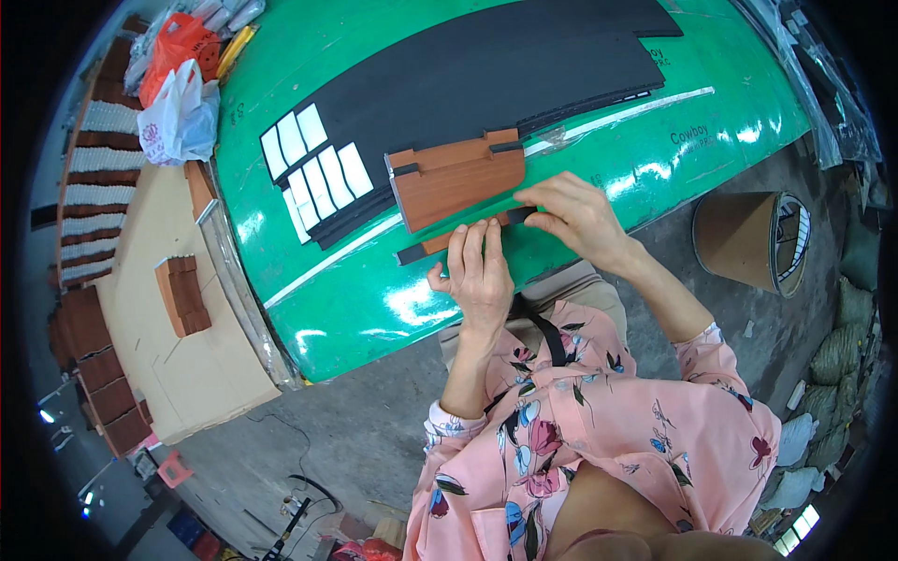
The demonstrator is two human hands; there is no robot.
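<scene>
A narrow brown strip (438, 244) with black ends lies along the green tabletop in front of me. My left hand (478, 272) rests on it, fingers stretched out over its near edge. At the strip's right end, my right hand (582, 222) closes thumb and forefinger around a small black piece (520, 216); their tips partly cover it. Just beyond the strip sits a brown wood-look panel (458, 187), with a dark piece on each of its two upper corners. Its lower edge is close to my left fingertips.
Black sheets (505, 70) spread across the green table (346, 323), with white rectangular patches (327, 178) at their left. A cardboard-covered surface (224, 374) adjoins on the left, holding stacked brown pieces (183, 294). Plastic bags (178, 112) lie beyond. A round brown bin (739, 238) stands at right.
</scene>
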